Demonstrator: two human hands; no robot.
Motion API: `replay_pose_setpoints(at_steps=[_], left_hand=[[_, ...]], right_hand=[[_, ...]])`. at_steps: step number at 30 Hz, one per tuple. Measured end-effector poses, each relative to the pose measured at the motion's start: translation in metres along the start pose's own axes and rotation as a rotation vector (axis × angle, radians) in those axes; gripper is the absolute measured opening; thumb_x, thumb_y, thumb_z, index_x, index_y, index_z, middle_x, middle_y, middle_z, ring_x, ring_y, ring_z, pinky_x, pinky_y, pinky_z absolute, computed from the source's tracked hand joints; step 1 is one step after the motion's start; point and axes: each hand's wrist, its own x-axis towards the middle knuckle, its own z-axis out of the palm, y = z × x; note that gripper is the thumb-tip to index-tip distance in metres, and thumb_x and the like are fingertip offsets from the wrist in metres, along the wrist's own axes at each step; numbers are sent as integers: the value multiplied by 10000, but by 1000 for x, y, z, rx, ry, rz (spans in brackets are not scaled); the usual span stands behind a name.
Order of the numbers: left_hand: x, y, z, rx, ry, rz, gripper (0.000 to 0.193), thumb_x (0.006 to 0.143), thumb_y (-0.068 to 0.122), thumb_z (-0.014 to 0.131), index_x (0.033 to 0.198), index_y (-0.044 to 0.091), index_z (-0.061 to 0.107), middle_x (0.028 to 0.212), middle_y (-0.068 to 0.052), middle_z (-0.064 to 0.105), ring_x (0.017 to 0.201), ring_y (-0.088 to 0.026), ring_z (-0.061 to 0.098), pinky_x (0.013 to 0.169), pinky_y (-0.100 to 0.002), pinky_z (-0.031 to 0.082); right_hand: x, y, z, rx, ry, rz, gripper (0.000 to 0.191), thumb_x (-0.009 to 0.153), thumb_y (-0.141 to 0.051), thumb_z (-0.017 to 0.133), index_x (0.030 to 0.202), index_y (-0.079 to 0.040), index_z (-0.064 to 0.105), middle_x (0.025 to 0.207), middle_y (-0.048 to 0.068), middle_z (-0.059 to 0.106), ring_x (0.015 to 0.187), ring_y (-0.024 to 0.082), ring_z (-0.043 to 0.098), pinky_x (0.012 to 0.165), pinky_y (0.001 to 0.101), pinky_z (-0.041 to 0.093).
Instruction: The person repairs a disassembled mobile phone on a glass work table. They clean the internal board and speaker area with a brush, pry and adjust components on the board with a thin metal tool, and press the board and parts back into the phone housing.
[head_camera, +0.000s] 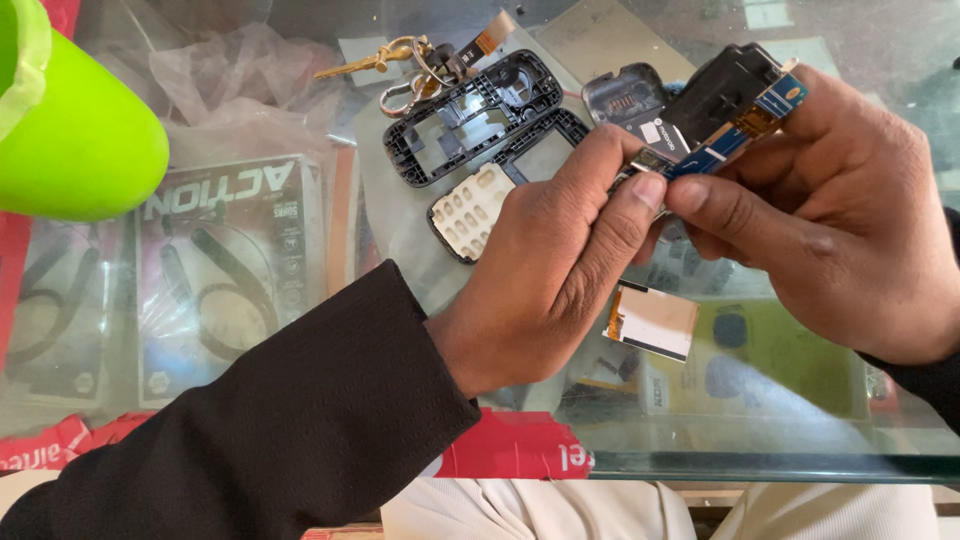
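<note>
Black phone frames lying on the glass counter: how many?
2. One black frame lies below the keys; a second frame sits against its right edge, partly hidden by the left hand. More may be hidden under the hands.

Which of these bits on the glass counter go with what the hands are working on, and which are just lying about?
In hand or belonging:
blue circuit board
black phone frames
keypad
small screen
back cover

Lying about:
keys
green object
packaged earphones
</note>
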Motion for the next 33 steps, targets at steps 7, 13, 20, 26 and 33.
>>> replay_pose_setpoints(at_steps=[7,13,20,26,33], left_hand=[[-2,9,-1,126,52,16,175,1178,190,437,1163,19,472,704,-61,576,574,-144,597,542,-310,444],[-1,15,-3,155,87,-15,148,1123,179,455,1107,32,473,684,-78,576,568,-193,619,525,-346,428],[-3,18,-1,159,122,-21,156,1108,181,470,1054,35,484,655,-84,556,543,-187,609,511,-340,420],[-4,17,0,215,142,-2,180,1147,193,491,1051,41,493,646,-81,567,519,-165,613,495,-317,424],[-5,13,1,258,166,18,181,1161,193,507,1060,42,508,647,-77,568,501,-157,619,486,-317,415]], right_hand=[[-4,-1,8,188,8,25,264,1014,-87,647,1247,-9,549,916,41,692,725,43,585,582,209,483],[-6,-3,12,234,-3,63,256,1023,-83,628,1263,-28,556,907,37,677,698,51,550,544,221,440],[-7,-6,14,240,-19,52,225,1047,-105,612,1246,-26,541,861,20,633,664,49,522,518,213,396],[-6,-5,17,315,-54,71,249,1063,-121,571,1299,-53,530,870,8,626,653,38,520,506,204,409],[-6,-1,19,339,-65,61,214,1070,-103,558,1269,-46,501,871,4,595,635,37,495,487,198,369]])
